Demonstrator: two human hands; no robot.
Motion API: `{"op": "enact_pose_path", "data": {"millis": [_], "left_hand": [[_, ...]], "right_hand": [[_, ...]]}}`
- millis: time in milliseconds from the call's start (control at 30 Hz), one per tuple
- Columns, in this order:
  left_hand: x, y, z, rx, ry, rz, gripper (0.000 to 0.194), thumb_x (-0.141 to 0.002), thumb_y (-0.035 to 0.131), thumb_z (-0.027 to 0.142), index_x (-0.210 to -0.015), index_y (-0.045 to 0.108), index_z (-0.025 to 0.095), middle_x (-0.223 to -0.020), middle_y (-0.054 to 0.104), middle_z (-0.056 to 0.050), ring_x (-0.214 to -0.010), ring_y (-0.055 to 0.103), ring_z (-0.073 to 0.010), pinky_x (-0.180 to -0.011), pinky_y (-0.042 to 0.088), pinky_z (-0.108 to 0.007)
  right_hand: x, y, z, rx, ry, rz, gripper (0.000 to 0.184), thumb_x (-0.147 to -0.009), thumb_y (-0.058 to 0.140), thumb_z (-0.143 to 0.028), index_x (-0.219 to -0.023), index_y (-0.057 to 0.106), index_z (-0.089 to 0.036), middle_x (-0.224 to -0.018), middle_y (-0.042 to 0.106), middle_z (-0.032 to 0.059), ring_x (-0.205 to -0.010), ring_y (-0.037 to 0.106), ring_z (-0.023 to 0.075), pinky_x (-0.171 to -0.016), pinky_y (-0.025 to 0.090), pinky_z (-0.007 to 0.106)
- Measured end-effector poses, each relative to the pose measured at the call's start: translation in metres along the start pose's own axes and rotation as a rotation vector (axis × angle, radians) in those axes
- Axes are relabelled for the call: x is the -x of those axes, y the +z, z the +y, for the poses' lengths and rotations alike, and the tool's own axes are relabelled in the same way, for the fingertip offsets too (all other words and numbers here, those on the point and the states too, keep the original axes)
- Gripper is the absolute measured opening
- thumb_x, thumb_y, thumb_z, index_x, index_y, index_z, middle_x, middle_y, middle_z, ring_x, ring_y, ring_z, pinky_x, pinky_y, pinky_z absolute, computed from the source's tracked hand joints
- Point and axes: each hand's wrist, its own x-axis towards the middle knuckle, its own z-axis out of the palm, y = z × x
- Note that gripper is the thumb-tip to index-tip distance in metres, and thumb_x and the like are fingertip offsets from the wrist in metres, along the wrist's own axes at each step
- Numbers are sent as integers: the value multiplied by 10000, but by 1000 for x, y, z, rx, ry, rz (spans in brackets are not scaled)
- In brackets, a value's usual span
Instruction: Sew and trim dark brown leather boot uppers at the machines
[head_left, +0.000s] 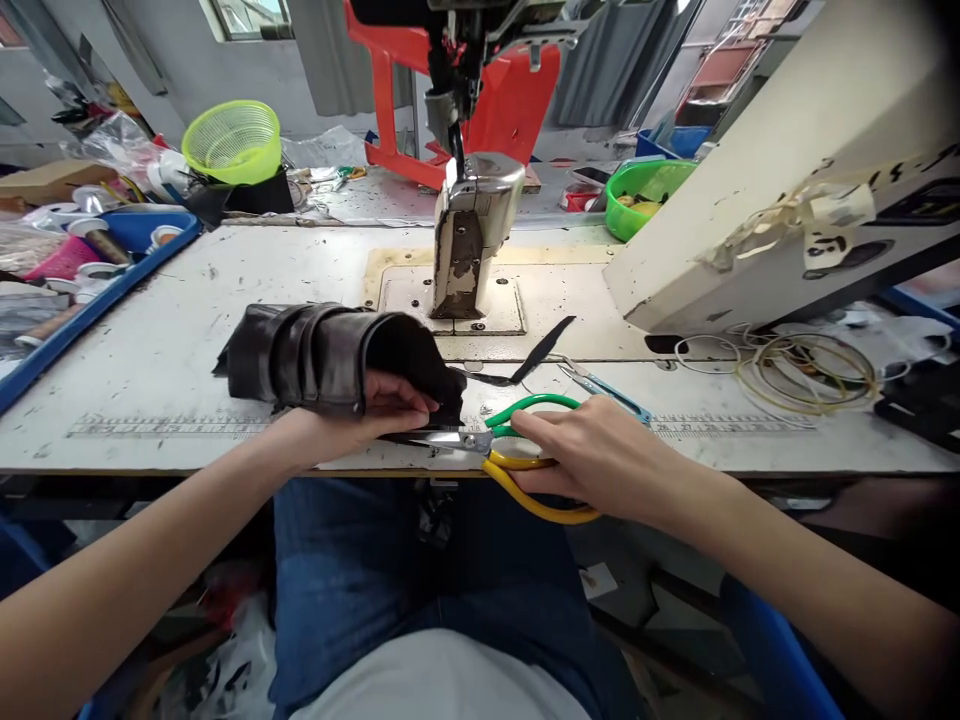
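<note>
A dark brown, gathered leather piece (300, 350), curled into a tube, lies on the white sewing machine table (135, 330). My left hand (390, 405) pinches its edge at the open right end, thumb and fingers closed. In my right hand (592, 450) is a pair of scissors (544, 508) with one green and one yellow handle loop. The scissor blades point left and reach the leather edge beside my left fingertips; whether they are cutting through it I cannot tell. A thin dark strip (536, 355) trails to the right from the leather.
The machine's post (472, 240) stands behind the leather, under the needle head (454, 90). Blue-handled thread snips (611, 392) lie beyond my right hand. Coiled cord (806, 370) is at right, a blue tray (142, 255) of spools at left, a green basket (619, 215) behind.
</note>
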Motion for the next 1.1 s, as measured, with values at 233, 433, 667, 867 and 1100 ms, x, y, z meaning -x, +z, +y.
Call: {"op": "enact_pose_path", "data": {"millis": [233,433,667,867,1100], "left_hand": [[-2,1,21,-38,-18,20,325,-736,800,478,-866,706,195,-1149,757,-40,-1136,662,-263,-1045,499,-418],[-5,3,30,-107,31,43,317,-777,755,493,-884,687,203,-1164,748,-33,-1129,663,-262,-1008,510,-403],[-3,8,43,-412,198,112,279,-839,662,489,-907,693,220,-1044,746,-23,-1071,650,-253,-1068,442,-412],[1,24,47,-645,338,210,137,-947,517,325,-950,609,224,-1085,707,-30,-1096,621,-233,-1076,406,-413],[-4,56,56,-840,475,152,109,-986,450,200,-950,552,208,-916,671,-36,-858,615,-205,-808,472,-329]], "right_hand": [[-3,-5,-3,-109,74,-37,252,-940,636,-428,-862,553,-203,-626,595,-20,-479,467,147,-511,156,272],[-14,-4,-9,-227,123,-36,215,-907,655,-375,-833,541,-207,-624,593,-10,-514,472,149,-525,170,271],[-16,1,-25,-286,182,33,278,-921,616,-452,-860,584,-183,-660,625,28,-578,556,177,-541,180,274],[-18,5,-45,-323,246,118,246,-903,602,-412,-871,605,-168,-682,673,48,-589,611,200,-532,199,287],[-30,17,-65,-348,324,173,129,-846,646,-288,-808,607,-172,-726,712,63,-657,669,226,-557,279,285]]}}
